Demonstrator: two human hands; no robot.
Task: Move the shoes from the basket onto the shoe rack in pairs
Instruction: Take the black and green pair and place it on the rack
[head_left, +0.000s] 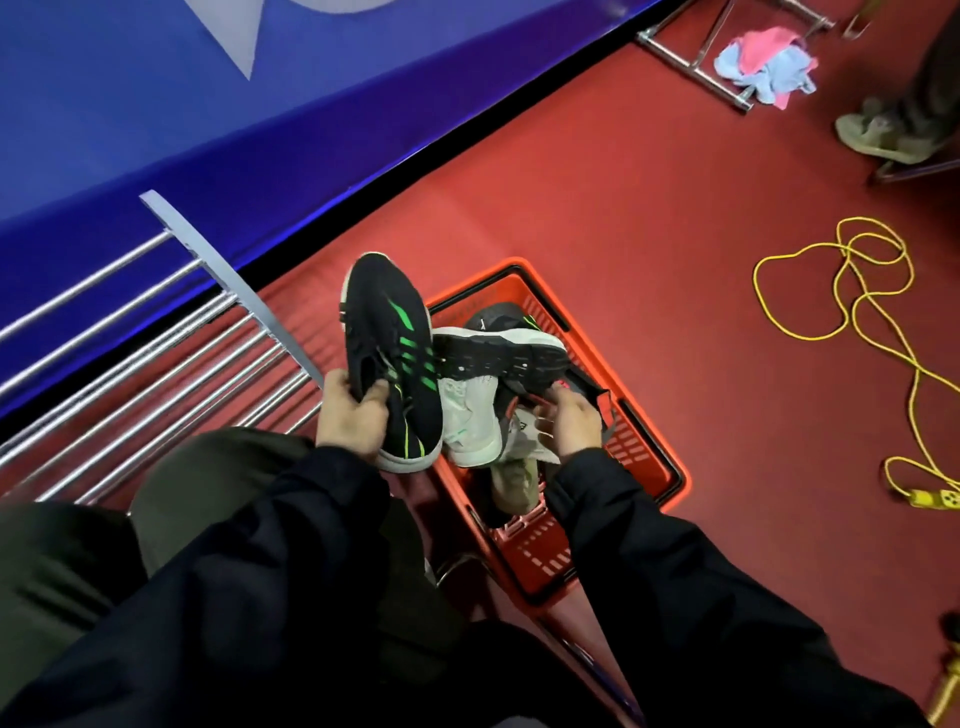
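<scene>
Over basket (660, 467), hands grip shoes, seemingly.

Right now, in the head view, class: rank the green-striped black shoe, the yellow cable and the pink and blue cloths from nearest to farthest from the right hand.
From the right hand:
1. Green-striped black shoe, just to its left, held in the left hand.
2. Yellow cable, out on the red floor to its right.
3. Pink and blue cloths, far off at the top right.

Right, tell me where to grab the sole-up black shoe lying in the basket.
Take the sole-up black shoe across its narrow midfoot, coming from above. Its sole faces up and lies uncovered atop the pile in the basket, while the opening is buried underneath.
</scene>
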